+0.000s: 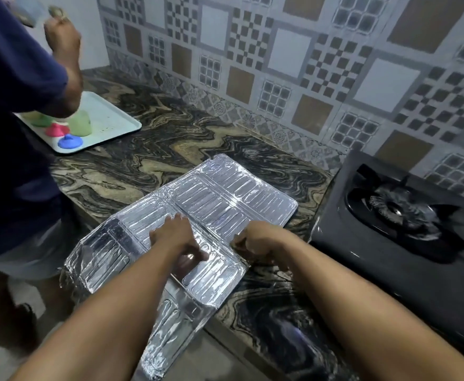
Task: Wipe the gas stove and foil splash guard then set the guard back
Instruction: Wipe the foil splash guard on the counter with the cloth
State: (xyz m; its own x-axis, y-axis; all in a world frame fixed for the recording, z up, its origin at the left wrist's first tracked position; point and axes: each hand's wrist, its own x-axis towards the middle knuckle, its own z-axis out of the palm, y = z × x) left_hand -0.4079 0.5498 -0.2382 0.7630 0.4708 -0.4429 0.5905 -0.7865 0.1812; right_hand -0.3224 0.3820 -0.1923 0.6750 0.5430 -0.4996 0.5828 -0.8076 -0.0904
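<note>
The foil splash guard (219,199) is not by the stove right now. It lies flat on the marble counter (143,166), opened out, just to the left of the gas stove (390,229). One end of it hangs over the front edge of the counter and bends down toward the floor. So the guard is off the stove, and it looks like this is the part where the foil gets cleaned or smoothed. Putting it back by the stove is not done yet. I cannot tell if the stove is already wiped; it looks dark and shiny, but the picture is blurry there.

The left hand (175,235) rests on top of the foil, near the middle fold. Its fingers are spread and mostly flat, and they press down on the shiny sheet. It holds nothing.

The right hand (255,243) is at the right edge of the foil, where the foil meets the counter. Its fingers are curled in tight. It may pinch the foil edge or a small cloth, but I cannot see well enough to say which.

Another person (19,133) stands to the left, by a tray (110,116) with colorful things on it.
</note>
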